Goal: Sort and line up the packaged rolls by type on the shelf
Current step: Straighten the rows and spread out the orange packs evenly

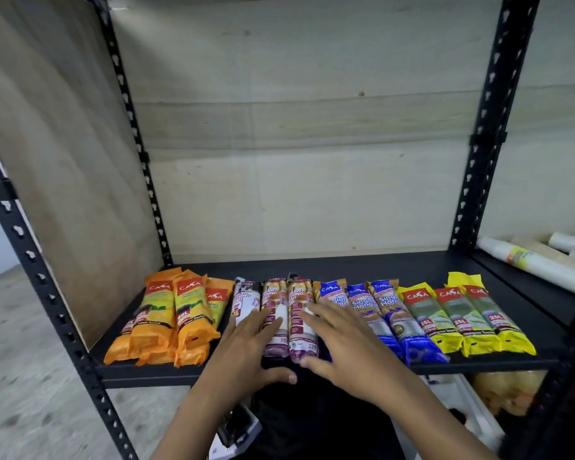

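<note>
I see packs lined up on the black shelf point(346, 267) across the lower middle of the frame: orange packs point(160, 313), purple packs point(278, 343), blue packs point(392, 320), yellow packs point(458, 320). The left hand point(246, 346) lies flat on the purple packs with fingers straight. The right hand point(342, 340) is spread flat, seemingly where purple meets blue, gripping nothing.
</note>
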The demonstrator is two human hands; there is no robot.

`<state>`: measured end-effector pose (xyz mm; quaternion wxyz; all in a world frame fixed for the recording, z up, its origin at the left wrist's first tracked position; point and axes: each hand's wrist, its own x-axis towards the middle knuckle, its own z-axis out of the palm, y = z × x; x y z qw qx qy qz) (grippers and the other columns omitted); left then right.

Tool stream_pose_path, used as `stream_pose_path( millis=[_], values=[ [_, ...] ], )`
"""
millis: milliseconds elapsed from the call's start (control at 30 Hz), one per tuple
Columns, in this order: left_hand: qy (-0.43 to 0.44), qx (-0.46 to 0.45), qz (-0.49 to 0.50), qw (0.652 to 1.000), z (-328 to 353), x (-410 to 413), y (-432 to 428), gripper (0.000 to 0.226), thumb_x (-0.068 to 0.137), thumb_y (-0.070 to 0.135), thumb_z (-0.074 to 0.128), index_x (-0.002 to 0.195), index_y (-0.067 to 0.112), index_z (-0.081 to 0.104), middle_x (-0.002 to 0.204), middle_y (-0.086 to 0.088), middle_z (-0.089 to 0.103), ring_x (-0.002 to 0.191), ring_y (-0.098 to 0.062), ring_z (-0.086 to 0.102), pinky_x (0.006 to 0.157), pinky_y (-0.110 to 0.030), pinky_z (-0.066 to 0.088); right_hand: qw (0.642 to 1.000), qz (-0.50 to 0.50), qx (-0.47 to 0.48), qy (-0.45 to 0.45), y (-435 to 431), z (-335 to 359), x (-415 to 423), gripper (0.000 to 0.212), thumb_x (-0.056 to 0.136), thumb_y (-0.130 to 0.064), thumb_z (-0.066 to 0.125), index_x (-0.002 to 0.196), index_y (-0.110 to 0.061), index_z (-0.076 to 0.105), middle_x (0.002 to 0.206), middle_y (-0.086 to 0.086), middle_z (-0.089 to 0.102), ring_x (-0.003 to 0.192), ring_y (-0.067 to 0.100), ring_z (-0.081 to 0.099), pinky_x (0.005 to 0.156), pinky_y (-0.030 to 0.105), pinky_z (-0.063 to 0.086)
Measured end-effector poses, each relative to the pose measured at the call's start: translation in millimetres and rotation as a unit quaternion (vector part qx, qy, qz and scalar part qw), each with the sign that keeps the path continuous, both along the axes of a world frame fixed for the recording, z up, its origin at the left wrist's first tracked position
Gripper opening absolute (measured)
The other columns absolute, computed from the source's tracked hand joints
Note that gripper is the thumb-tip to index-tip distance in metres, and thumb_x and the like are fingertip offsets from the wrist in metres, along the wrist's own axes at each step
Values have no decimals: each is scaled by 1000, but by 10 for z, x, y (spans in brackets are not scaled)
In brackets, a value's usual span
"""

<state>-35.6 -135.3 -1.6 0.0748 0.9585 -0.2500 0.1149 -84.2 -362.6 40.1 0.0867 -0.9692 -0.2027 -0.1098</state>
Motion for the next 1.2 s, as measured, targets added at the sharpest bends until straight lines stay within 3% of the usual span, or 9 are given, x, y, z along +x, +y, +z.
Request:
stream_pose_path(
  millis=[233, 400, 533, 633, 800, 933, 1000, 1100, 1200],
  values=[
    [-30, -15, 15, 999, -159, -16, 86, 88, 85, 40, 72, 156, 31, 21, 163, -7, 20, 151, -31, 16, 119, -47, 17, 999, 17, -24, -13, 210, -216, 117, 60, 96, -47, 55, 151, -31, 36, 157, -8, 33, 143, 16, 32, 123, 45, 7],
    [-55, 11, 22, 998, -209, -33, 131, 97, 64, 17, 90, 148, 16, 41, 151, -14, 44, 137, -39, 44, 104, -51, 45, 1000, 15, -19, -14, 213, -224, 119, 59, 96, -47, 54, 151, -29, 39, 156, -7, 35, 142, 16, 34, 123, 43, 11],
    [-73, -10, 30, 997, -171, -62, 145, 87, 50, 16, 98, 130, 18, 63, 138, -9, 59, 121, -33, 61, 87, -39, 58, 1000, 14, -12, -9, 203, -211, 109, 59, 96, -49, 53, 151, -31, 38, 155, -8, 35, 141, 15, 35, 123, 43, 8],
    [-90, -128, 26, 987, -157, -138, 140, 53, 78, 14, 82, 127, 23, 63, 144, -7, 52, 123, -27, 59, 79, -35, 61, 1000, 12, -8, -11, 186, -191, 101, 59, 96, -50, 53, 150, -32, 39, 154, -9, 37, 138, 15, 39, 122, 42, 5],
    [-111, -287, 44, 950, -172, -383, 18, 36, 99, 15, 49, 131, 27, 57, 157, 1, 23, 123, 16, 34, 73, -3, 39, 1000, 11, -18, -17, 194, -136, 90, 56, 96, -49, 53, 147, -30, 43, 150, -7, 41, 133, 17, 46, 122, 40, 1],
    [-95, -307, 71, 944, -221, -399, -1, 29, 101, 30, 33, 127, 28, 47, 143, -1, 34, 87, -11, 59, 51, -28, 52, 999, 18, -15, -26, 196, -148, 97, 57, 96, -48, 53, 148, -30, 41, 150, -6, 41, 135, 18, 43, 122, 40, 2],
    [-97, -279, 65, 953, -201, -367, 18, 22, 102, 27, 38, 122, 22, 44, 136, -6, 40, 83, -20, 62, 50, -28, 51, 999, 17, -25, -22, 176, -180, 107, 63, 94, -50, 53, 151, -32, 33, 156, -3, 32, 144, 22, 31, 121, 42, 1],
    [-83, -183, 93, 975, -235, -301, 68, 35, 99, 43, 42, 120, 14, 41, 129, -13, 52, 101, -31, 64, 63, -30, 54, 998, 7, -59, 7, 136, -212, 112, 81, 90, -60, 54, 157, -32, 17, 167, 4, 5, 153, 25, -4, 121, 47, -7],
    [-30, -162, 149, 975, -175, -273, 74, 63, 94, 65, 32, 135, 18, 35, 149, -10, 41, 124, -25, 56, 82, -31, 54, 997, 0, -69, 22, 115, -224, 131, 85, 91, -59, 54, 158, -34, 7, 167, 4, -1, 153, 23, -9, 121, 48, -10]
  ],
)
